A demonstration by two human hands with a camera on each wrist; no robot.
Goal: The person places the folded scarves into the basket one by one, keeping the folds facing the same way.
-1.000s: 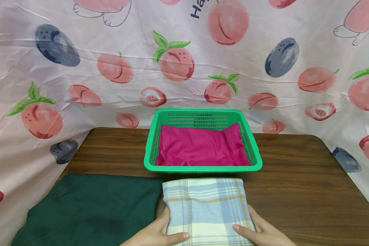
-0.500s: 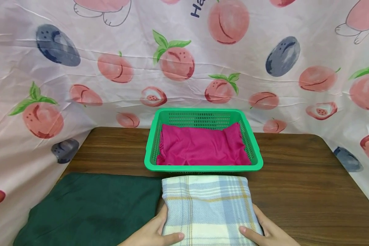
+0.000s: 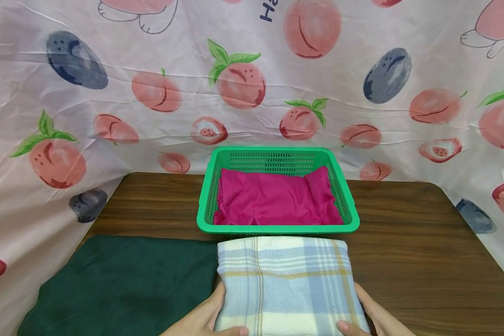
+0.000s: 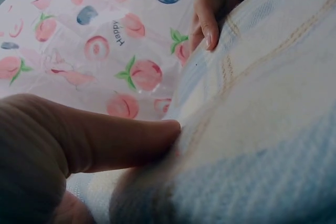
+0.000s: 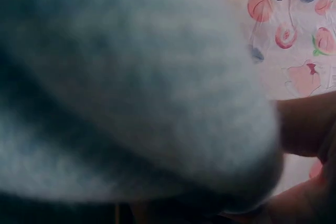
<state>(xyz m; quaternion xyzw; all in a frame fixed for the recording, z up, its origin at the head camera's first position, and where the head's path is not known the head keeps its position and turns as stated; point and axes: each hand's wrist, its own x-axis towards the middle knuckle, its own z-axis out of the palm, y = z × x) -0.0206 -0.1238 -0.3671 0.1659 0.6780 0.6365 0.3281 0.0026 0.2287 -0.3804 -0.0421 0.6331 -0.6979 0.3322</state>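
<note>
As a person's left hand point(image 3: 206, 311) and right hand point(image 3: 378, 315) grip opposite sides of one folded, soft plaid blanket point(image 3: 285, 291) in cream and pale blue with mustard stripes, one rectangular, slotted green plastic basket point(image 3: 277, 229) stands just beyond it, near the middle of the far edge of one brown wood-grain worktop point(image 3: 420, 247). Two thumbs rest on the blanket's upper face; whether its underside touches the worktop cannot be told. One folded piece of magenta fabric point(image 3: 277, 198) lies inside the basket. One piece of dark green cloth point(image 3: 122, 289) covers the worktop's left edge toward the near left corner, just beside the blanket. One white fabric backdrop point(image 3: 336, 88), printed with pink and blue fruit, hangs behind the far edge and along both side edges.
</note>
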